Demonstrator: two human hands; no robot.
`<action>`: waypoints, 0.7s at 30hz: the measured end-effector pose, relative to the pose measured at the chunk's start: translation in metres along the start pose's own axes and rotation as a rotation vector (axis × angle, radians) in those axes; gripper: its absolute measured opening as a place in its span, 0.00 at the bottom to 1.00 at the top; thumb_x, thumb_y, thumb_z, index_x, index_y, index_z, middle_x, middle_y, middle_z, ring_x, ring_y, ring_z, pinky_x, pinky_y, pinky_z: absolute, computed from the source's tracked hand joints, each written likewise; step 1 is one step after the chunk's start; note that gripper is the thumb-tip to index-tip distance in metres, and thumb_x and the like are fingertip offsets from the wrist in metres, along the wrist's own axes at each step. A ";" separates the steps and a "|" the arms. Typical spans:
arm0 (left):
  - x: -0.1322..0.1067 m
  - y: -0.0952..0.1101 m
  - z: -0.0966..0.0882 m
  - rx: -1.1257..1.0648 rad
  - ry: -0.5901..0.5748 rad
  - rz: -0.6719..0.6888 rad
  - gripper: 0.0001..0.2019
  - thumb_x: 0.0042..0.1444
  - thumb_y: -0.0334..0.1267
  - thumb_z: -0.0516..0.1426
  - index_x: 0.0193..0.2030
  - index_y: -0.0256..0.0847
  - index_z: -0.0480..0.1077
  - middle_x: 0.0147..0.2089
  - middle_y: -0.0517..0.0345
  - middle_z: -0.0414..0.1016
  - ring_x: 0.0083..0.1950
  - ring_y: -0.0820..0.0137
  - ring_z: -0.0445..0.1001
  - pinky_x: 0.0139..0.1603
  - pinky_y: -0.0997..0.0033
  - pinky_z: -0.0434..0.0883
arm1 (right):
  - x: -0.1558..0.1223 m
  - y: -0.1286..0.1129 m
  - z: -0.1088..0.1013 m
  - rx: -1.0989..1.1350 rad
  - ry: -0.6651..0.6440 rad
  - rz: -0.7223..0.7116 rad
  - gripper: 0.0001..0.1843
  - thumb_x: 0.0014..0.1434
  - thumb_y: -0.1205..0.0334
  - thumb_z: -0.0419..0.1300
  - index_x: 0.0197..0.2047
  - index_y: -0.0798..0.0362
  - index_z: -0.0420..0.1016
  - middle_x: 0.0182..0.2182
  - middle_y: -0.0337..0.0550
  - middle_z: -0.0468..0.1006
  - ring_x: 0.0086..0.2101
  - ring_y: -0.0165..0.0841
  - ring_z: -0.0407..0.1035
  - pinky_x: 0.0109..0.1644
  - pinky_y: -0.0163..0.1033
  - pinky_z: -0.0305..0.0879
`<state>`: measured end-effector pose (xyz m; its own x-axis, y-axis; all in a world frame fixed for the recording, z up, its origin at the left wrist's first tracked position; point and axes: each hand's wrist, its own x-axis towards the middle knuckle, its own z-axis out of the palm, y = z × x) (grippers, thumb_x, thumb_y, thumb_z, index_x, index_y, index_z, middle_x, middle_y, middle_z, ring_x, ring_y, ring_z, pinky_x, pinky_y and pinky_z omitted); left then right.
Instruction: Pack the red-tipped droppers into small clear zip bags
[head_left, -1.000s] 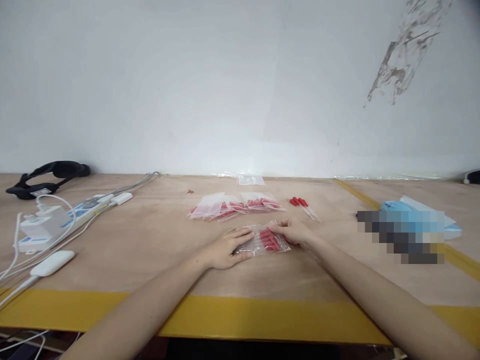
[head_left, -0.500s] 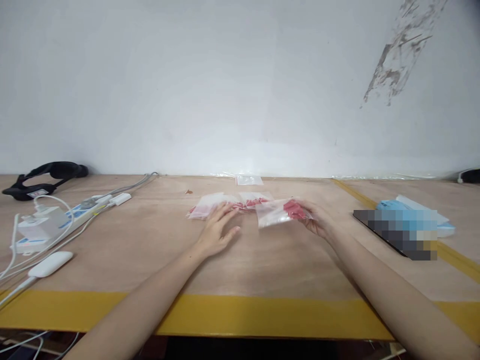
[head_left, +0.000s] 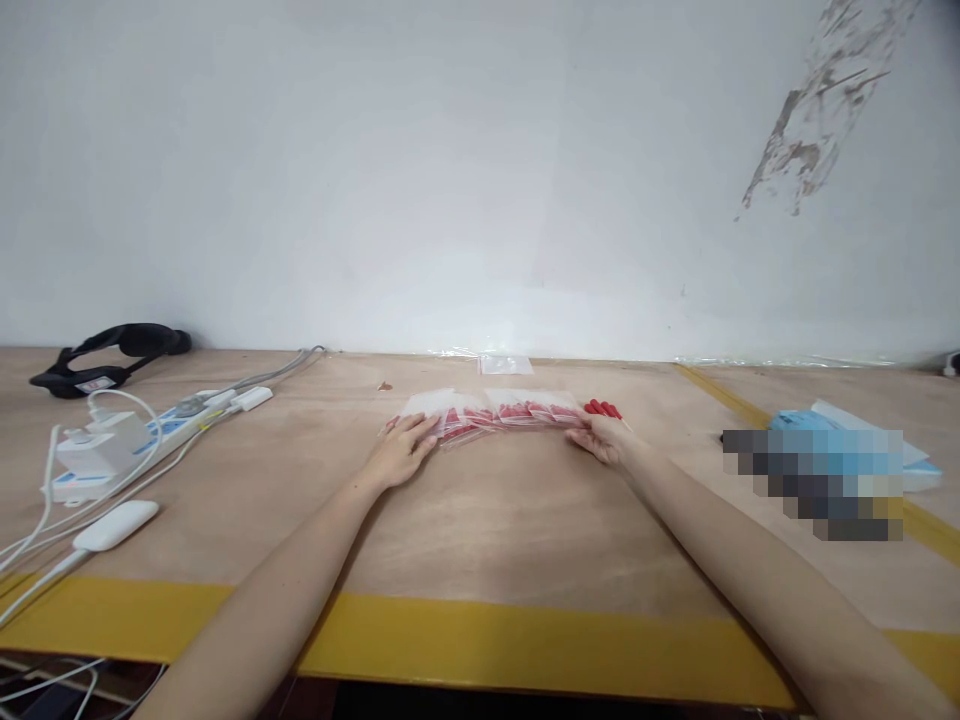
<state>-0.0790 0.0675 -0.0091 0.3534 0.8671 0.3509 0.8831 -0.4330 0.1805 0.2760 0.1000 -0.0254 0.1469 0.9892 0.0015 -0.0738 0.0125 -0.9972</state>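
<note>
A row of clear plastic bags (head_left: 517, 408) with small red pieces inside lies overlapping on the table. My left hand (head_left: 399, 450) rests flat on the left end of the row, fingers stretched out over the bags. At the right end, my right hand (head_left: 604, 440) lies palm inward with its fingers apart, its fingertips touching the edge of the nearest bag. Just behind it show several red pieces (head_left: 602, 408); whether they are bagged I cannot tell. Part of the bags is hidden under my left hand.
A flat clear bag (head_left: 506, 365) lies by the wall. On the left are a black headset-like strap (head_left: 112, 355), a power strip (head_left: 169, 425) with chargers, and a white cable device (head_left: 116, 525). Blue packaging (head_left: 810, 425) lies on the right, beside a blurred patch.
My right hand has set down the bag of red pieces at the right end of the row and let go. My left hand has shifted slightly left along the bags.
</note>
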 end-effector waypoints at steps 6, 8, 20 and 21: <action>0.005 -0.004 0.001 -0.145 0.081 -0.052 0.21 0.61 0.45 0.41 0.55 0.43 0.64 0.56 0.53 0.64 0.59 0.64 0.60 0.60 0.59 0.55 | -0.024 -0.012 -0.022 -0.250 -0.042 0.277 0.15 0.47 0.52 0.59 0.20 0.54 0.63 0.13 0.39 0.66 0.12 0.26 0.58 0.12 0.30 0.51; 0.006 0.000 -0.003 -0.224 0.202 -0.093 0.21 0.61 0.45 0.42 0.54 0.40 0.65 0.55 0.53 0.66 0.57 0.65 0.63 0.58 0.63 0.59 | -0.032 -0.018 -0.031 -0.413 0.040 0.127 0.15 0.47 0.53 0.59 0.20 0.54 0.65 0.14 0.39 0.66 0.14 0.24 0.57 0.15 0.29 0.50; -0.028 0.093 -0.007 -0.285 -0.021 0.594 0.18 0.61 0.36 0.45 0.57 0.52 0.60 0.64 0.61 0.49 0.64 0.64 0.48 0.62 0.57 0.51 | -0.006 -0.015 -0.040 -1.310 0.422 -0.175 0.18 0.50 0.54 0.53 0.38 0.57 0.74 0.40 0.55 0.71 0.37 0.39 0.68 0.37 0.38 0.60; -0.031 0.097 -0.005 -0.283 -0.093 0.631 0.17 0.61 0.37 0.46 0.55 0.53 0.62 0.65 0.61 0.49 0.64 0.63 0.48 0.61 0.56 0.51 | -0.004 -0.015 -0.038 -1.327 0.435 -0.137 0.19 0.50 0.53 0.53 0.39 0.57 0.74 0.41 0.56 0.71 0.38 0.41 0.68 0.37 0.39 0.60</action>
<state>-0.0059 -0.0030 0.0019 0.8085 0.4408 0.3898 0.3908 -0.8975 0.2045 0.3138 0.0901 -0.0128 0.3848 0.8644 0.3236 0.9046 -0.2837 -0.3181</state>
